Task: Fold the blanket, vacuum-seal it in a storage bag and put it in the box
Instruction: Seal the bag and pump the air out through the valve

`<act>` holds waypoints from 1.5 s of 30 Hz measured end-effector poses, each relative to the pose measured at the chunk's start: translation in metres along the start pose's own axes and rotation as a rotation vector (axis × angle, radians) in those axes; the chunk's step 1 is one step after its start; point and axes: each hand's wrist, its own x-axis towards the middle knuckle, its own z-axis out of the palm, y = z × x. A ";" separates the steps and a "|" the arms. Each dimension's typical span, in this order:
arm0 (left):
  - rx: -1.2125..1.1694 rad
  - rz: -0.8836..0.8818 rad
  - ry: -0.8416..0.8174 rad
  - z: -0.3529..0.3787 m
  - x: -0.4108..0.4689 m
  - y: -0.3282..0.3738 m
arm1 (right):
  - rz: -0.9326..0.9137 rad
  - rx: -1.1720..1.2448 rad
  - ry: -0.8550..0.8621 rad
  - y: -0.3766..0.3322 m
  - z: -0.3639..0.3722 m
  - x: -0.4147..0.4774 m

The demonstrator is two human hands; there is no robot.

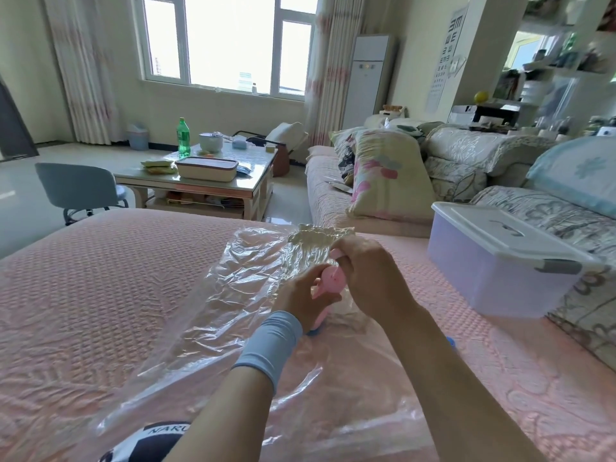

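Clear storage bag [216,295]: crinkled, flat on pink bedspread [100,278], centre, stretching near to far. Pink pump [333,278] set on bag's middle. Translucent box [483,281]: white lid closed, right, apart from bag.

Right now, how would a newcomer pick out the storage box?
Start at the pink bedspread and follow it to its right edge, beside the floral sofa. The box sits there: pale translucent walls, white lid on, grey latch, unlike the soft fabrics around it.

daylight pours through a wide white-framed window [230,41] flanked by pale curtains [83,68]; a cluttered coffee table [186,187] and grey chair [78,186] stand on the glossy floor [20,185], a patterned sofa [460,148] to the right
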 end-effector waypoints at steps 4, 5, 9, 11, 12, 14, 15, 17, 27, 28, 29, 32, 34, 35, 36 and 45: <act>-0.004 0.025 -0.008 -0.001 0.000 -0.004 | -0.057 0.037 0.203 -0.007 -0.033 0.013; -0.006 0.030 -0.008 -0.001 0.000 -0.005 | -0.077 0.039 0.279 -0.008 -0.039 0.016; 0.007 0.035 0.006 0.001 -0.001 -0.011 | -0.143 0.062 0.457 -0.010 -0.032 0.018; 0.009 0.027 0.006 0.002 -0.002 -0.011 | -0.145 0.061 0.386 -0.004 -0.016 0.013; 0.013 0.021 -0.007 0.003 -0.002 -0.010 | -0.116 0.060 0.298 0.000 -0.006 0.008; 0.016 0.013 -0.032 0.004 -0.003 -0.007 | -0.032 0.048 0.071 0.008 0.012 -0.005; 0.019 0.018 -0.030 0.004 -0.003 -0.006 | 0.001 0.037 -0.026 0.010 0.019 -0.011; 0.047 0.040 -0.002 0.004 -0.002 -0.005 | 0.039 0.007 -0.133 0.013 0.025 -0.017; -0.042 0.008 -0.004 0.001 -0.002 -0.006 | -0.053 -0.091 0.117 -0.007 -0.018 0.011; -0.037 0.011 -0.003 0.001 -0.002 -0.007 | -0.078 -0.097 0.194 -0.009 -0.026 0.015; -0.032 0.011 -0.001 0.001 -0.002 -0.008 | -0.110 -0.106 0.283 -0.011 -0.033 0.016; -0.024 0.000 -0.011 0.001 -0.002 -0.011 | -0.192 -0.074 0.486 -0.012 -0.033 0.015; -0.009 -0.008 -0.021 0.002 -0.003 -0.011 | -0.184 -0.025 0.496 -0.009 -0.021 0.011; -0.016 -0.014 -0.022 0.003 -0.003 -0.011 | -0.165 -0.011 0.441 -0.006 -0.013 0.008; -0.026 -0.019 -0.024 0.003 -0.003 -0.010 | -0.133 0.003 0.343 -0.001 -0.003 0.003; -0.084 -0.001 -0.036 0.003 -0.005 -0.004 | -0.060 -0.057 -0.139 0.009 0.017 -0.013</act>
